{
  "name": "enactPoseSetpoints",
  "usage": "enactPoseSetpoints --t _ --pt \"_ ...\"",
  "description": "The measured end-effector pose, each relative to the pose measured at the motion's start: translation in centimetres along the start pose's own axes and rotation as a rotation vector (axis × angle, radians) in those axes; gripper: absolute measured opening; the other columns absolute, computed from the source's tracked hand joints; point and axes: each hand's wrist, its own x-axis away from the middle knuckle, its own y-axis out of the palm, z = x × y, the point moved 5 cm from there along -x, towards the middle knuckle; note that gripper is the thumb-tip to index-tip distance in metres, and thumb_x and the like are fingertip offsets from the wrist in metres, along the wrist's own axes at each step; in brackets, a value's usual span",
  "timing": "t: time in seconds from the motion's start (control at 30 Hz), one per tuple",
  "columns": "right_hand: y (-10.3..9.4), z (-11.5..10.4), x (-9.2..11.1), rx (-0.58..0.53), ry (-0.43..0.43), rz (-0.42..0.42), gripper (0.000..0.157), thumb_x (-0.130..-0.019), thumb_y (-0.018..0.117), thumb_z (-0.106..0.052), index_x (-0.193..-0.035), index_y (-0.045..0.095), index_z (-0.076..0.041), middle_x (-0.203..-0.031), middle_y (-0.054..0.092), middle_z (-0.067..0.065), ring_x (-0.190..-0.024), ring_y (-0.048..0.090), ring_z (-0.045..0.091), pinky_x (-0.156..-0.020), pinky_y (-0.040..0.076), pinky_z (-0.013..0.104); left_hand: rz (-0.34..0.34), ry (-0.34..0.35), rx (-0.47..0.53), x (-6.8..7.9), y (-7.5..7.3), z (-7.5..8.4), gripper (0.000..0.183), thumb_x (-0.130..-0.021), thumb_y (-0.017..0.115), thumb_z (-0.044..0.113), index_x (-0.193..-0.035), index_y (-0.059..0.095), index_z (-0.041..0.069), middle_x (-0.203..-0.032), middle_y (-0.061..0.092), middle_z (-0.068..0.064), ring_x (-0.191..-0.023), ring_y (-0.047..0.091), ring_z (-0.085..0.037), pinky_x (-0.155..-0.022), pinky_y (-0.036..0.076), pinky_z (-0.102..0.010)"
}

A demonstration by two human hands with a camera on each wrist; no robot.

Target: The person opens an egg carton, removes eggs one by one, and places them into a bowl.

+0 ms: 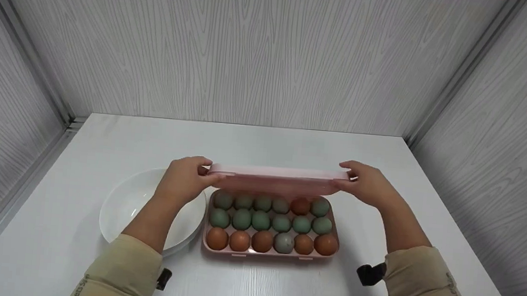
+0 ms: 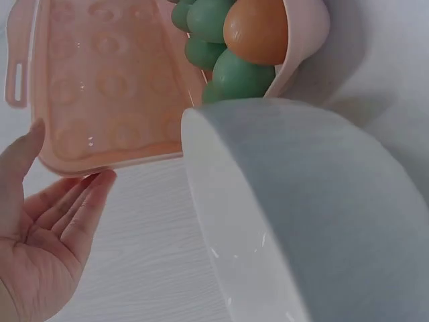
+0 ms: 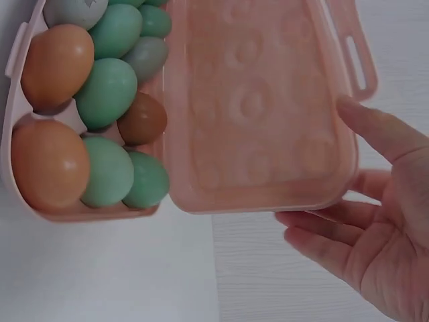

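Note:
A pink plastic egg carton (image 1: pixel 273 254) lies opened out, with rows of green eggs (image 1: pixel 261 220) and brown eggs (image 1: pixel 262 241) in its base. Its translucent lid (image 1: pixel 274 183) is tilted up along the far side. My left hand (image 1: pixel 184 179) pinches the lid's left corner between thumb and fingers. At the opposite corner, my right hand (image 1: pixel 370 183) holds the lid the same way. Both wrist views show the thumbs on the lid's edge, near slotted tabs, with the fingers on its other side. Round dimples mark the lid (image 3: pixel 261 100).
A large white bowl (image 1: pixel 127 203) stands left of the carton, partly behind my left forearm; its wall (image 2: pixel 315 181) looms close in the left wrist view. The white table (image 1: pixel 251 290) is bounded by grey wood-grain panels (image 1: pixel 262 52) at the back and both sides.

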Motion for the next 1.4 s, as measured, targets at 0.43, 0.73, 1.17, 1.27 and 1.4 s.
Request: enactPoseSetpoints --t 0.43,0.73,1.17,1.27,1.4 --pt "2.0 1.8 -2.1 -0.455 0.013 0.246 0.037 -0.091 0.045 -0.019 -0.12 0.031 -0.001 -0.123 0.046 0.018 -0.115 0.041 0.026 -0.095 0.033 0.042 0.128 -0.089 0.382 -1.7 1.7 -1.0 0.055 -0.083 0.058 0.023 -0.131 0.036 0.008 -0.128 0.045 -0.005 -0.115 0.043 -0.013 -0.089 0.04 -0.025" --pt "5.3 2.2 -3.2 -0.42 0.095 0.087 0.066 -0.09 0.043 -0.018 -0.14 0.0 -0.015 -0.139 0.025 0.013 -0.126 0.026 0.028 -0.097 0.028 0.043 0.062 -0.103 0.22 -3.0 3.8 -1.2 0.07 -0.083 0.053 0.03 -0.139 0.016 0.013 -0.135 0.034 -0.008 -0.125 0.028 -0.023 -0.1 0.026 -0.038" --pt "7.3 3.1 -2.9 -0.308 0.118 -0.047 0.065 -0.085 0.051 -0.031 -0.139 0.018 -0.02 -0.139 0.028 0.009 -0.127 0.02 0.03 -0.098 0.018 0.053 -0.111 -0.195 0.368 -2.4 6.4 -1.6 0.062 -0.084 0.051 0.032 -0.138 0.023 0.019 -0.133 0.038 -0.009 -0.122 0.032 -0.029 -0.097 0.024 -0.049" --pt "7.8 3.1 -2.9 -0.292 0.123 -0.063 0.062 -0.085 0.05 -0.031 -0.138 0.021 -0.018 -0.138 0.029 0.01 -0.127 0.02 0.031 -0.099 0.017 0.053 -0.13 -0.215 0.364 -2.3 6.8 -1.4 0.067 -0.083 0.051 0.034 -0.139 0.018 0.017 -0.136 0.032 -0.01 -0.125 0.026 -0.028 -0.1 0.021 -0.047" --pt "8.6 3.2 -2.7 -0.286 0.149 -0.091 0.061 -0.085 0.051 -0.035 -0.137 0.023 -0.023 -0.138 0.03 0.008 -0.127 0.022 0.03 -0.098 0.017 0.054 -0.173 -0.253 0.383 -2.2 7.6 -1.2 0.068 -0.083 0.051 0.036 -0.139 0.016 0.018 -0.14 0.025 -0.008 -0.128 0.019 -0.026 -0.102 0.016 -0.045"
